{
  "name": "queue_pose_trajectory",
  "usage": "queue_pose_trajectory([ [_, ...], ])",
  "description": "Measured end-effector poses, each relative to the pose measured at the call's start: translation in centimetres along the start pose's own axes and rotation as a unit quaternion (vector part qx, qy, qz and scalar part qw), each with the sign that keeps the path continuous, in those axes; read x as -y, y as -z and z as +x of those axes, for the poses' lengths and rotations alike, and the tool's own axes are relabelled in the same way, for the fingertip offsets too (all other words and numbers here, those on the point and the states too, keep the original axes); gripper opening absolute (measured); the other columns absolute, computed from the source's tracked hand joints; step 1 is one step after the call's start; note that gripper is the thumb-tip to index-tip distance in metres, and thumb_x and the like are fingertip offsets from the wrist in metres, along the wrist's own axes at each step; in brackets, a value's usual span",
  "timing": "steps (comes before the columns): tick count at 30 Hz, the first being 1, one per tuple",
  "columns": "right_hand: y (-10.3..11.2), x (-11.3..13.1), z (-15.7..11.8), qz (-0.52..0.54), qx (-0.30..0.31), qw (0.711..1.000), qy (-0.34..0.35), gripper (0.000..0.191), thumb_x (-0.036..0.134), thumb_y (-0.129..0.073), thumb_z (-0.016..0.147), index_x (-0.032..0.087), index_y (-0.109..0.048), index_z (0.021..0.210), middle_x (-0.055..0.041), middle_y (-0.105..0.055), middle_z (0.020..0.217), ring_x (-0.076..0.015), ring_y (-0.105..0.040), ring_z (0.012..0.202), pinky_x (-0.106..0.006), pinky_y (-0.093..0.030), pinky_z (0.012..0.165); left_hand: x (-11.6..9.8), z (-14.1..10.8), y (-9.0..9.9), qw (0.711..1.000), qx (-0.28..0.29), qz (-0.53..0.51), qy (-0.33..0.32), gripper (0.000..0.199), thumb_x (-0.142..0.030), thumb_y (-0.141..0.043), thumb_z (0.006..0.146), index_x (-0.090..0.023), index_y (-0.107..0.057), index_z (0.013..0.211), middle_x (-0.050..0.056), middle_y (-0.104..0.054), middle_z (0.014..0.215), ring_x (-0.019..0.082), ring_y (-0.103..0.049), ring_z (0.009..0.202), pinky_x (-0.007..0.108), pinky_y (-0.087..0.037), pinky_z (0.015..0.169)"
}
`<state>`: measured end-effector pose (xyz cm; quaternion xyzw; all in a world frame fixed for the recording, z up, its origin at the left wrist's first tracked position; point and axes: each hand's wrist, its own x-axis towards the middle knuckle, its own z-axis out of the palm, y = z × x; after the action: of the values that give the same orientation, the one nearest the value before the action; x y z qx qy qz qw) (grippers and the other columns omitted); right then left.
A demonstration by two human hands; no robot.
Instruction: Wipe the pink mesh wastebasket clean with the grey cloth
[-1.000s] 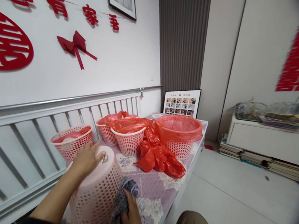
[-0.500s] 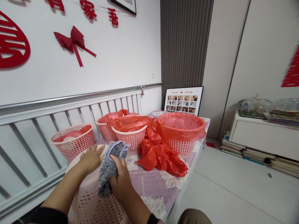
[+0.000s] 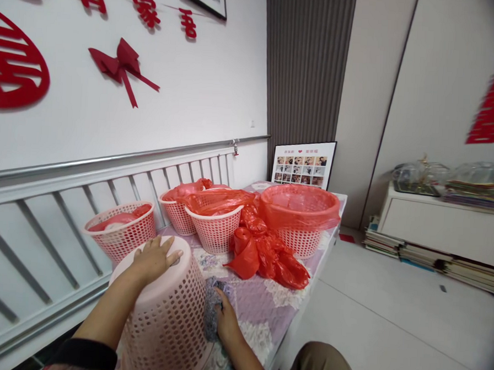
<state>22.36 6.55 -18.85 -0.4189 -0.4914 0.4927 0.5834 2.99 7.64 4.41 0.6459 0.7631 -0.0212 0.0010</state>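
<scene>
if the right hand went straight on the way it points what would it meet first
Past the grey cloth it holds, the right hand would probably meet the side of the upturned pink basket first; whether the cloth touches the basket is hard to tell.

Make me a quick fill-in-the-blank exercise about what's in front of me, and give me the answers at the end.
1. The ____ hand rests on top of the nearest basket.
2. That basket stands with its base facing ____.
3. The right hand holds a cloth whose main color is ____.
4. The bow on the white wall is ____.

Missing words: left; up; gray; red.
</scene>
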Motion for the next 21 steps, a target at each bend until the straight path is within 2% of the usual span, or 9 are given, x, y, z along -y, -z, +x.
queue_pose_trajectory([
  [2, -0.5, 1.0, 0.2, -0.014, 0.006, 1.000, -0.005, 0.050, 0.018, -0.057, 0.066, 0.017, -0.072, 0.114, -0.0105, -0.072, 0.120, -0.0294, -0.063, 0.118, -0.049, -0.039, 0.112, -0.2, -0.3, 0.1, 1.000, 0.003, 0.003, -0.003, 0.076, -0.065, -0.025, 0.091, -0.023, -0.030, 0.155, 0.020, -0.023, 0.164, 0.041, -0.024, 0.149, 0.065, -0.027, 0.112],
  [4, -1.1, 3.2, 0.1, -0.020, 0.019, 1.000, 0.010, 0.056, 0.014, -0.053, 0.067, 0.018, -0.070, 0.120, -0.0092, -0.069, 0.126, -0.0258, -0.059, 0.124, -0.044, -0.037, 0.115, -0.6, -0.7, 0.3, 1.000, 0.008, 0.005, -0.013, 0.076, -0.065, -0.026, 0.092, -0.024, -0.028, 0.155, 0.020, -0.022, 0.164, 0.039, -0.022, 0.150, 0.063, -0.026, 0.113],
  [9, -1.9, 11.3, -1.5, -0.057, 0.048, 0.989, 0.128, 0.061, 0.011, -0.048, 0.076, 0.024, -0.058, 0.135, -0.0062, -0.058, 0.139, -0.0210, -0.050, 0.133, -0.040, -0.034, 0.117, -1.7, -1.8, 0.5, 0.996, 0.022, 0.003, -0.091, 0.077, -0.065, -0.026, 0.092, -0.022, -0.024, 0.157, 0.020, -0.016, 0.165, 0.038, -0.015, 0.152, 0.061, -0.023, 0.116],
  [11, -2.1, 13.2, -1.9, -0.079, 0.061, 0.981, 0.168, 0.063, 0.011, -0.051, 0.077, 0.026, -0.054, 0.138, -0.0065, -0.054, 0.143, -0.0220, -0.046, 0.136, -0.041, -0.032, 0.119, -1.9, -1.8, 0.4, 0.994, 0.025, 0.003, -0.110, 0.078, -0.066, -0.026, 0.092, -0.022, -0.023, 0.157, 0.020, -0.015, 0.165, 0.038, -0.015, 0.152, 0.060, -0.021, 0.116],
  [12, -2.1, 13.4, -2.1, -0.089, 0.065, 0.978, 0.180, 0.066, 0.011, -0.052, 0.076, 0.026, -0.052, 0.140, -0.0070, -0.051, 0.145, -0.0228, -0.045, 0.137, -0.043, -0.031, 0.119, -1.9, -1.7, 0.4, 0.993, 0.025, 0.003, -0.114, 0.078, -0.066, -0.027, 0.092, -0.022, -0.023, 0.157, 0.020, -0.015, 0.165, 0.037, -0.015, 0.152, 0.059, -0.021, 0.117],
  [13, -2.1, 13.0, -2.1, -0.096, 0.066, 0.976, 0.183, 0.068, 0.011, -0.053, 0.075, 0.025, -0.051, 0.141, -0.0076, -0.050, 0.146, -0.0235, -0.044, 0.138, -0.044, -0.030, 0.120, -1.9, -1.7, 0.3, 0.993, 0.024, 0.003, -0.117, 0.078, -0.066, -0.027, 0.092, -0.022, -0.023, 0.157, 0.020, -0.015, 0.165, 0.037, -0.016, 0.152, 0.058, -0.021, 0.117],
  [15, -1.7, 10.8, -2.0, -0.096, 0.050, 0.980, 0.166, 0.072, 0.009, -0.050, 0.072, 0.024, -0.050, 0.142, -0.0082, -0.051, 0.145, -0.0233, -0.044, 0.138, -0.045, -0.031, 0.120, -1.8, -1.5, 0.2, 0.993, 0.021, 0.000, -0.119, 0.078, -0.066, -0.028, 0.092, -0.022, -0.024, 0.157, 0.020, -0.016, 0.165, 0.036, -0.017, 0.152, 0.057, -0.021, 0.118],
  [18, -0.4, 5.0, -2.3, -0.081, -0.006, 0.991, 0.102, 0.071, 0.008, -0.047, 0.067, 0.021, -0.055, 0.137, -0.0081, -0.058, 0.139, -0.0229, -0.050, 0.134, -0.046, -0.034, 0.118, -1.6, -1.3, 0.1, 0.993, 0.020, -0.003, -0.117, 0.077, -0.065, -0.029, 0.092, -0.023, -0.024, 0.157, 0.019, -0.018, 0.165, 0.035, -0.017, 0.152, 0.058, -0.020, 0.118],
  [21, 1.4, -0.6, -3.2, -0.077, -0.050, 0.995, 0.046, 0.056, 0.017, -0.052, 0.072, 0.020, -0.063, 0.127, -0.0095, -0.065, 0.131, -0.0267, -0.057, 0.127, -0.052, -0.037, 0.115, -1.7, -1.4, 0.2, 0.993, 0.021, -0.004, -0.115, 0.077, -0.065, -0.027, 0.093, -0.023, -0.024, 0.157, 0.018, -0.018, 0.165, 0.035, -0.017, 0.152, 0.058, -0.020, 0.118],
])
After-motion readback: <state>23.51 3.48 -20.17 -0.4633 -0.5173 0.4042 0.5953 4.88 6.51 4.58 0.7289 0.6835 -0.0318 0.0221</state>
